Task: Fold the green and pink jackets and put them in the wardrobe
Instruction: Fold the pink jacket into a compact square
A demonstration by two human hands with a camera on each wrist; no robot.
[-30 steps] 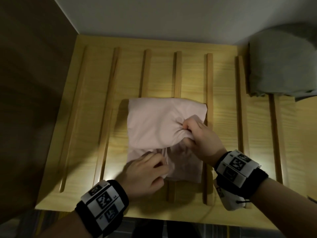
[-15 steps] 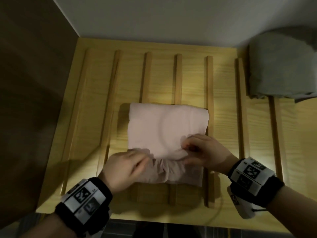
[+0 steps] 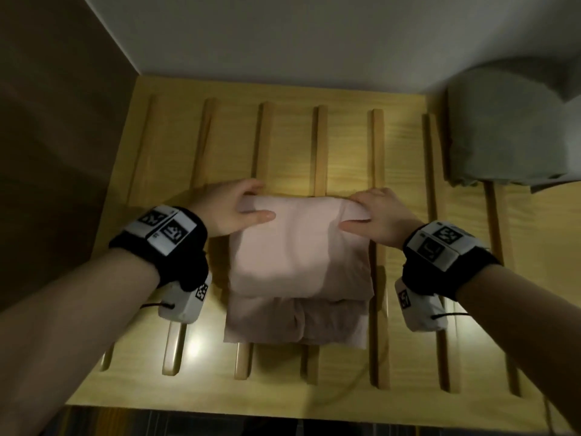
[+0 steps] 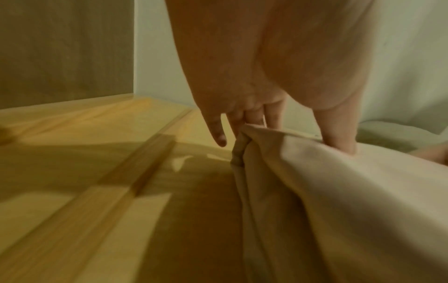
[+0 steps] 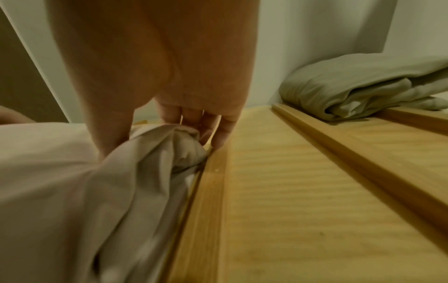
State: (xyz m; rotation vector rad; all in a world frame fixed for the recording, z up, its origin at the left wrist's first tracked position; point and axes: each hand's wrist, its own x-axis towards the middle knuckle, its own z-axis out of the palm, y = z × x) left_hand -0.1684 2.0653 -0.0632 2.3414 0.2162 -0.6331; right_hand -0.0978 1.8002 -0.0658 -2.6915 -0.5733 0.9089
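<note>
The folded pink jacket lies in the middle of the slatted wooden wardrobe shelf. My left hand grips its far left corner, thumb on top and fingers behind the fold; the left wrist view shows the pink jacket pinched this way. My right hand grips the far right corner the same way, and the pink jacket bunches under its thumb. The folded green jacket rests at the back right of the shelf, seen as the green jacket in the right wrist view.
Raised wooden slats run front to back across the shelf. A brown side panel closes the left and a white back wall stands behind. Bare shelf lies left of the pink jacket and between the two jackets.
Both hands have moved from the near part of the pink jacket to its far corners and now grip them. The jacket's top fold sits flatter and squarer.
</note>
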